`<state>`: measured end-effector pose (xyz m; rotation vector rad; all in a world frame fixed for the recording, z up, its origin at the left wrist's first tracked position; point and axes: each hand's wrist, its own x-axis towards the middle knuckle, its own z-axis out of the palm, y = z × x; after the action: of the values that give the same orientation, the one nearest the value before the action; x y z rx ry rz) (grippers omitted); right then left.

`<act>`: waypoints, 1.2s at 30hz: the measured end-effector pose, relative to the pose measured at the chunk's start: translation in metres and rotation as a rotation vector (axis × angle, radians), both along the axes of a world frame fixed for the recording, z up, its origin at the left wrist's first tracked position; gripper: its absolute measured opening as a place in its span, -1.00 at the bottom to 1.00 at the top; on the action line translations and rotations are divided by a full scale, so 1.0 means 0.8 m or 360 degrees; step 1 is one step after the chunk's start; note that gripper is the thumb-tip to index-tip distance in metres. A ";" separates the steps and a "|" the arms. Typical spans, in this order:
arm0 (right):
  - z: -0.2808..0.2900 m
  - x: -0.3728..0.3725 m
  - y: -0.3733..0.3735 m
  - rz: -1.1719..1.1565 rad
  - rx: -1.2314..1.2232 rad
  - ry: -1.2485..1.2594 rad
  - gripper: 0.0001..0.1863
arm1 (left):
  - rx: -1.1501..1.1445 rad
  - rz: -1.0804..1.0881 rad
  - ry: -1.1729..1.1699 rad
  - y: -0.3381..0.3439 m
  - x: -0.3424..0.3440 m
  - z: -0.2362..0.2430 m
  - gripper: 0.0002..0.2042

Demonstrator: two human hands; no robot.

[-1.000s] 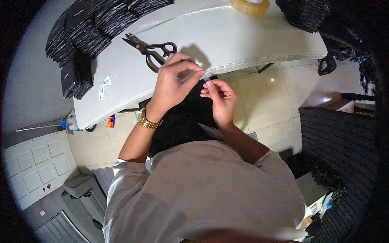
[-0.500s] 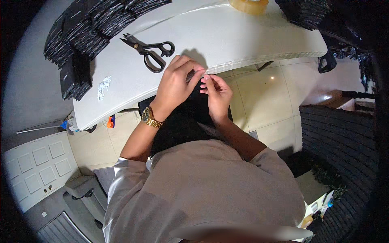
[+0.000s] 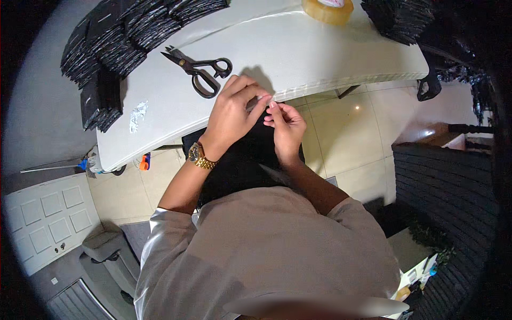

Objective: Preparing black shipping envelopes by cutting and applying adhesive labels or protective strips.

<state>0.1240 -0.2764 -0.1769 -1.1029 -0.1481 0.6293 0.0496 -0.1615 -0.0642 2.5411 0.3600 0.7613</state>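
At the table's near edge, my left hand (image 3: 233, 111) is bent with thumb and forefinger pinched together. A gold watch (image 3: 199, 155) circles that wrist. My right hand (image 3: 287, 128) pinches with thumb and forefinger right beside the left fingertips, its other fingers curled. Whatever lies between the fingertips is too small to make out. Black-handled scissors (image 3: 199, 67) rest on the white table (image 3: 298, 53) just beyond my left hand, blades pointing to the far left and slightly apart.
Stacks of folded black plastic packets (image 3: 106, 45) cover the far left of the table, with another black stack (image 3: 400, 18) at far right. A roll of clear yellowish tape (image 3: 328, 12) sits at the back. A crumpled shiny scrap (image 3: 138, 116) lies near the left end.
The view has shifted slightly, showing more of the tape roll. My hands keep almost the same pinching pose, fingertips close together.
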 end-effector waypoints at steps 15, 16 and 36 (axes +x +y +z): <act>0.127 0.026 -0.011 0.0459 0.0170 -0.1439 -0.82 | -0.0135 0.0306 -0.0457 0.092 -0.046 0.055 -0.90; 0.157 0.039 0.001 0.0587 0.0151 -0.1551 -0.82 | -0.0158 0.0384 -0.0513 0.106 -0.052 0.057 -0.90; 0.180 0.048 0.300 0.0696 -0.0386 -0.3148 -0.65 | -0.0623 0.0976 -0.0302 0.240 -0.116 0.042 -0.73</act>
<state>0.1622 -0.0364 -0.0331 -1.5748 -2.0712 -0.3201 -0.0431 0.0309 -0.0307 1.9722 1.1305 1.0167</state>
